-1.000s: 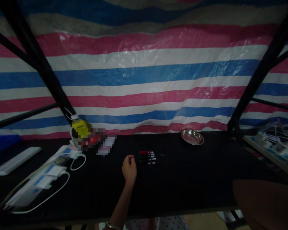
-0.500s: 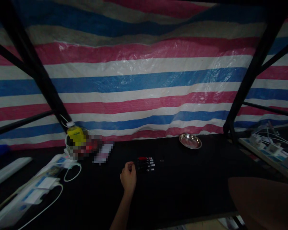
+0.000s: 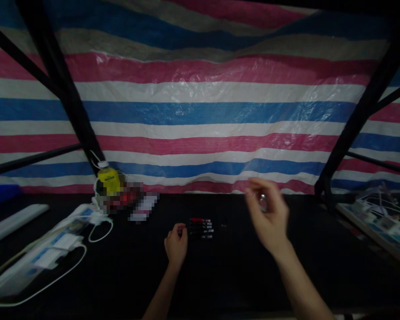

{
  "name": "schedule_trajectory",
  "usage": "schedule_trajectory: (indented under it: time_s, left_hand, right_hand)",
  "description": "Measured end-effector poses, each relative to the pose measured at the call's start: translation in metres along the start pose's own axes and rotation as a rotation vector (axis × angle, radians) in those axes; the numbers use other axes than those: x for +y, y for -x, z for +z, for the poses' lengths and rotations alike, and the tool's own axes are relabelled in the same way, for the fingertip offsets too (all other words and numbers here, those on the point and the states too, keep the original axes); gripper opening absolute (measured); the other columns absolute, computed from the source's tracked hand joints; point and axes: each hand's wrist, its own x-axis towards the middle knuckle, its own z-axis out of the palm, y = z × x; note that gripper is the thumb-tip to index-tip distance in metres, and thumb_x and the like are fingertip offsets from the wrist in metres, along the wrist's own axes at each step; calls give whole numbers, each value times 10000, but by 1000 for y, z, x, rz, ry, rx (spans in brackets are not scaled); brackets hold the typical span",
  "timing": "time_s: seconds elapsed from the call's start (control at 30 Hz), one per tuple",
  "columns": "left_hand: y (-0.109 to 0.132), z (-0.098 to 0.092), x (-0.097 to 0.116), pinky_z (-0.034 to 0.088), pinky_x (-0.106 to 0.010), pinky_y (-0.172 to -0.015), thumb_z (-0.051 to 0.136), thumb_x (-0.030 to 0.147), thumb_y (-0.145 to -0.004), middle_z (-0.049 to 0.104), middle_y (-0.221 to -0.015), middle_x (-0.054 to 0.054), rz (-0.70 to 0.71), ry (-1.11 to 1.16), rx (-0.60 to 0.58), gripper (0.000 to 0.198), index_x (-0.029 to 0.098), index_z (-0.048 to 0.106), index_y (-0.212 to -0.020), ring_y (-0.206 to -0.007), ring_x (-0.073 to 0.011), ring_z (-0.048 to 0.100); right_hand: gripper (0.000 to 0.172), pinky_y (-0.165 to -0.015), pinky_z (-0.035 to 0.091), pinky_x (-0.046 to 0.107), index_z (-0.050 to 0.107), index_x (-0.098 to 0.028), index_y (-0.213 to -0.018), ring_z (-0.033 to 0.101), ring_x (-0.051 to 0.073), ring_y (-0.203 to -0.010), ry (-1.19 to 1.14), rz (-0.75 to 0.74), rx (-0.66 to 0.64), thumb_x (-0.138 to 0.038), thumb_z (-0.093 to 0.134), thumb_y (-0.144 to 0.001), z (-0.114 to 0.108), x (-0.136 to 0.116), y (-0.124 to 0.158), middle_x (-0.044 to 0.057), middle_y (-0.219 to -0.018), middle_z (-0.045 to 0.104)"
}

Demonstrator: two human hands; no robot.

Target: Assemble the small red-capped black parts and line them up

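We find four pens (image 3: 198, 220) at two o'clock of the left hand (image 3: 176, 244), which is curled; whether it grips anything we cannot tell. The right hand (image 3: 274, 218), blurred, arches with thumb and fingers parted, a dish (image 3: 262, 202) mostly hidden behind it. We judge that a left-hand nudge could roll the pens, and a careless right-hand reach could tip the dish

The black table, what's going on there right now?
Someone has their left hand on or just over the black table, beside a row of slim pen-like items, one of them red; it's too dark to tell if it touches them. Their right hand is farther right, blurred and curled. Something shiny shows within its curl, but whether it's held I can't tell.
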Motion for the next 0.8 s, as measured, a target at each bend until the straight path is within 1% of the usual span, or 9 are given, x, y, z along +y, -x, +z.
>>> schedule_trajectory:
  time_s: [0.07, 0.13, 0.23, 0.33, 0.43, 0.67, 0.8]
  left_hand:
    - [0, -1, 1, 413, -294, -754, 463, 262, -793, 680, -832, -33, 7, -14, -2, 177, 210, 607, -883, -857, -199, 621]
    - [1, -2, 2, 405, -301, -763, 464, 258, -793, 680, -826, -27, 8, -26, -9, 174, 214, 606, -883, -866, -203, 617]
    - [1, -2, 2, 397, -307, -773, 451, 258, -803, 677, -839, -24, 2, -26, -28, 179, 217, 601, -890, -881, -204, 612]
    - [1, -1, 3, 396, -305, -780, 441, 262, -814, 675, -850, -24, 7, -18, -34, 183, 215, 597, -897, -890, -199, 611]
    - [2, -2, 5, 393, -311, -794, 451, 261, -810, 671, -829, -22, 7, -37, -34, 173, 216, 601, -885, -894, -201, 607]
    - [4, -3, 6, 380, -330, -833, 457, 262, -812, 663, -833, -19, 6, -51, -48, 170, 222, 607, -881, -880, -197, 603]
    - [4, -1, 4, 393, -312, -818, 461, 256, -815, 655, -841, -21, 18, -38, -41, 164, 218, 605, -885, -880, -188, 598]
  right_hand:
    - [233, -816, 448, 359, 607, -280, -1042, 531, 189, -913, 137, 26, -155, -232, 551, -821, 20, 14, 9, 44, -994, 544]
    - [261, -801, 440, 334, 630, -276, -997, 521, 182, -876, 283, 76, -312, -154, 562, -776, 39, 39, 19, 36, -926, 519]
    - [312, -816, 425, 321, 628, -276, -997, 499, 186, -909, 395, 148, -385, -105, 555, -747, 60, 80, 34, 36, -916, 498]
    - [294, -812, 420, 317, 634, -272, -983, 494, 190, -915, 435, 164, -420, -116, 560, -744, 68, 109, 40, 38, -921, 499]
    - [271, -818, 414, 322, 630, -272, -984, 490, 194, -916, 440, 172, -424, -145, 569, -753, 71, 120, 42, 38, -915, 505]
    - [248, -820, 418, 316, 641, -283, -995, 502, 189, -928, 382, 186, -383, -214, 611, -759, 71, 126, 48, 30, -927, 519]
    - [256, -810, 424, 302, 633, -279, -1026, 529, 166, -910, 306, 177, -372, -237, 594, -777, 69, 127, 49, 19, -947, 523]
